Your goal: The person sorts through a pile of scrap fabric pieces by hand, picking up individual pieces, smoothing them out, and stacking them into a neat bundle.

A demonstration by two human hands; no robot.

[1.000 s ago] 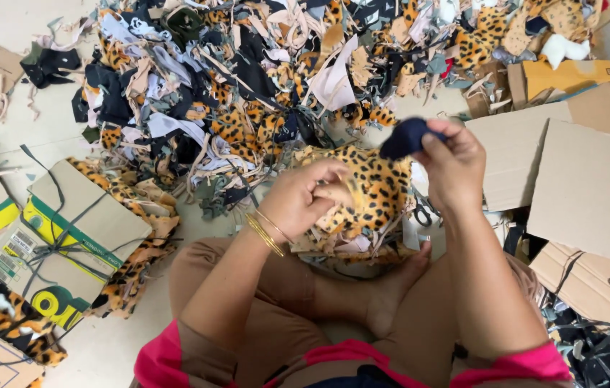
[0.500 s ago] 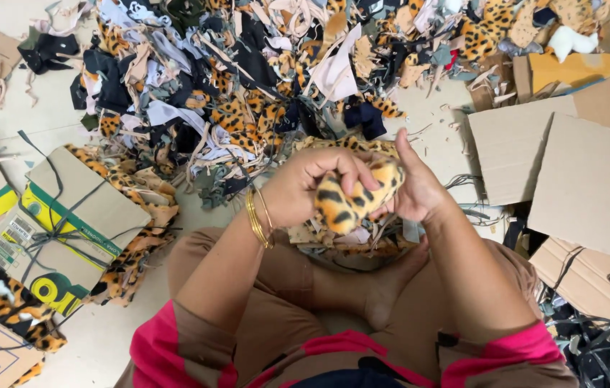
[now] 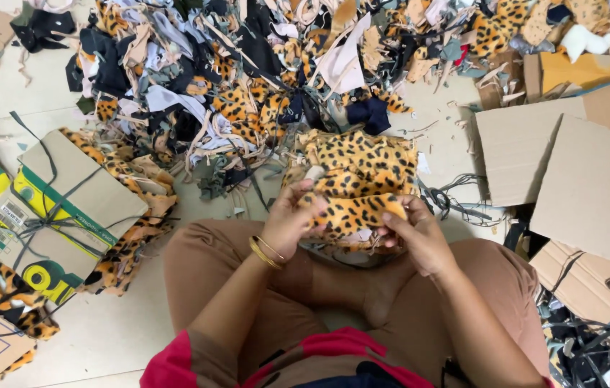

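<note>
While both hands, left hand (image 3: pixel 292 215) and right hand (image 3: pixel 414 231), pinch one leopard-print piece (image 3: pixel 352 210) in their fingers, we judge the scrap heap (image 3: pixel 247 79) on the floor largely unsorted.

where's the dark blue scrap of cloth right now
In the head view, the dark blue scrap lies on the floor at the near edge of the scrap pile, just beyond the leopard fabric.

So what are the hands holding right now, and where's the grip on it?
Both hands hold one leopard-print fabric piece: left hand pinches its left end, right hand its right end, above the lap.
</note>
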